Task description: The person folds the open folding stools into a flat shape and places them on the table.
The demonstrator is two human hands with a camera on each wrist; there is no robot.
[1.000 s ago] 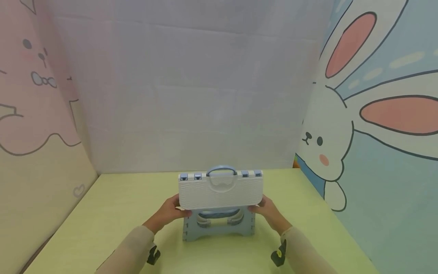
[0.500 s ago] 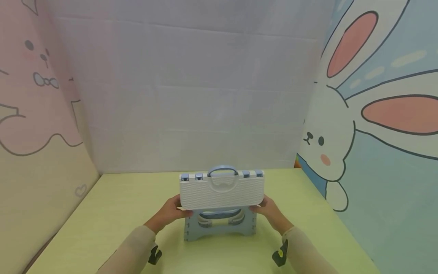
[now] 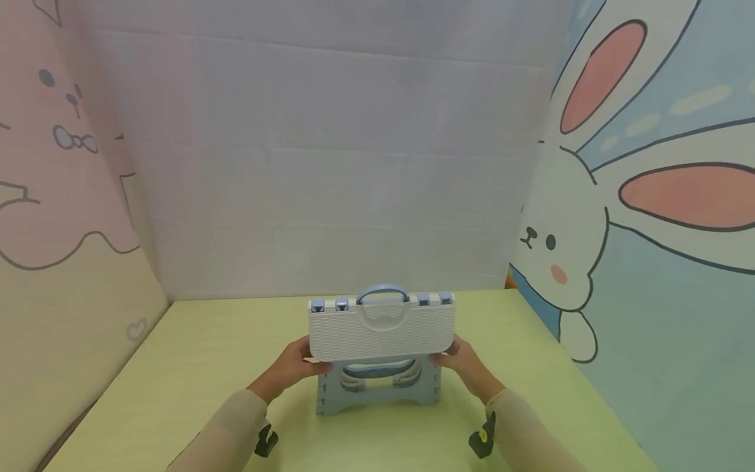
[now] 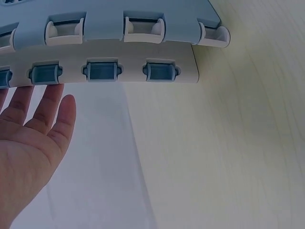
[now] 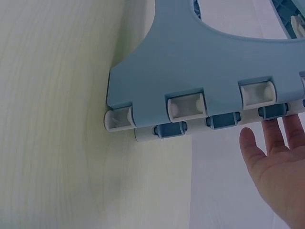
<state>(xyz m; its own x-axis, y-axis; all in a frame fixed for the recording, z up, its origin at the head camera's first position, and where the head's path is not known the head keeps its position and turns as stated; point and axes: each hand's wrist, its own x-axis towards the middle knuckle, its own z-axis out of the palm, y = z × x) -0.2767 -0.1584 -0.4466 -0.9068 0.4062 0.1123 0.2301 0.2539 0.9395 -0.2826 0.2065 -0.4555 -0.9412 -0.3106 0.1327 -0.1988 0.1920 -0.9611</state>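
Observation:
A folding step stool stands on the table in front of me, with a white woven-textured panel [image 3: 339, 337] above and a light blue leg panel [image 3: 377, 396] below. A blue carry handle [image 3: 383, 288] arches over its top edge. My left hand [image 3: 287, 369] holds the stool's left side, thumb at the front and fingers behind. On the opposite side my right hand [image 3: 468, 372] holds it likewise. In the left wrist view, fingertips [image 4: 55, 90] touch the hinged side edge. The right wrist view shows the right hand's fingers [image 5: 271, 133] against the other hinged edge.
The pale yellow table [image 3: 224, 341] extends around the stool. A white sheet [image 3: 330, 164] hangs behind it. Cartoon-printed walls flank both sides, with a rabbit [image 3: 560, 229] on the right one. Dark straps [image 3: 267, 439] sit on both wrists.

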